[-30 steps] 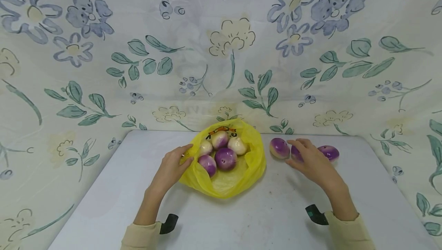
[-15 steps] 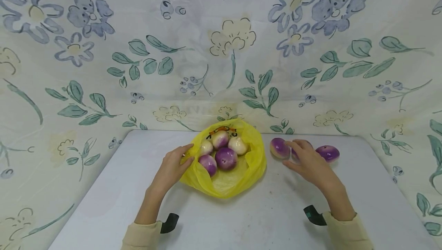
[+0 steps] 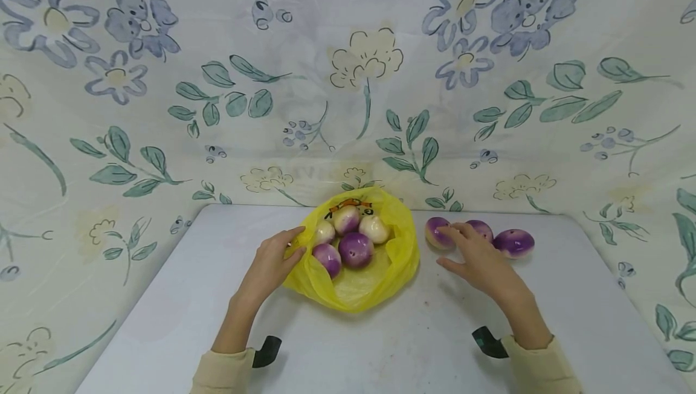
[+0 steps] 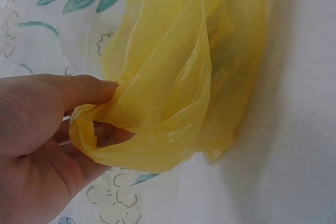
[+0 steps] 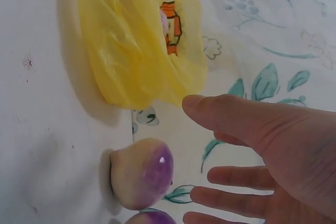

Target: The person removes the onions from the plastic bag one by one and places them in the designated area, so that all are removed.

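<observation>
My left hand (image 3: 272, 264) holds the rim of a yellow plastic bag (image 3: 401, 264) at its left side. In the left wrist view the thumb and fingers pinch the thin bag edge (image 4: 168, 148). Several glossy purple-and-white turnips (image 3: 356, 250) lie inside the open bag. My right hand (image 3: 486, 264) is at the row of turnips to the right of the bag, with its fingers spread and nothing in its grasp. Nearest to its fingertips is the left turnip (image 3: 435, 237). In the right wrist view a gap shows between the hand and this turnip (image 5: 144, 174).
Beyond the right hand lie a partly hidden middle turnip (image 3: 481, 229) and a right turnip (image 3: 514, 243). All stand on a white table (image 3: 391, 352). A floral cloth (image 3: 326, 110) hangs behind the table's far edge.
My right hand has let go of the middle turnip and shifted left, toward the left turnip, uncovering the middle one. The left hand and the bag stay in place.
</observation>
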{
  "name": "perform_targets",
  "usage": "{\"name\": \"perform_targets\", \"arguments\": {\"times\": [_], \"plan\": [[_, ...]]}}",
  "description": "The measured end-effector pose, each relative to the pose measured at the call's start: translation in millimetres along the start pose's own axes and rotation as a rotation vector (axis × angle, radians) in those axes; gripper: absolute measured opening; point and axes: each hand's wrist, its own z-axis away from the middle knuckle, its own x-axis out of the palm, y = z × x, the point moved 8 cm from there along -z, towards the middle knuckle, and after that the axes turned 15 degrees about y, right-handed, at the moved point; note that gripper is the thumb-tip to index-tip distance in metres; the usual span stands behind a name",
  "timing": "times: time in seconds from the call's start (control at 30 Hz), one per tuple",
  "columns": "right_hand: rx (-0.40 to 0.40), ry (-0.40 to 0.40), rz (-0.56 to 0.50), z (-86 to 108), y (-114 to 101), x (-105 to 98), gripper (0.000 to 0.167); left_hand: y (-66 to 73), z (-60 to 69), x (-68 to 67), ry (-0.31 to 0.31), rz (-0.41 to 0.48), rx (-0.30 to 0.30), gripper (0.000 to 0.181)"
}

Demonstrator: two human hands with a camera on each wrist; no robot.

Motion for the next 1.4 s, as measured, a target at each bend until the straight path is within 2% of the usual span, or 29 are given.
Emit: {"name": "perform_targets", "arguments": {"times": [0.27,0.83,1.03,1.4], "plan": [[-0.037,0.008,0.014,0.8,-7.8,3.0,0.060,0.6,0.0,0.5,0.001,0.003,0.004,0.046],[-0.023,-0.026,0.014,1.9,-18.4,16.5,0.065,-1.3,-0.1,-0.9,0.001,0.004,0.005,0.046],[-0.069,-0.005,0.010,1.7,-27.3,15.8,0.062,-0.3,-1.4,0.0,0.001,-0.005,0.007,0.047],[-0.110,-0.012,-0.013,-2.5,-43.8,21.9,0.060,0.7,-0.9,-0.8,0.003,-0.007,0.013,0.047]]}}
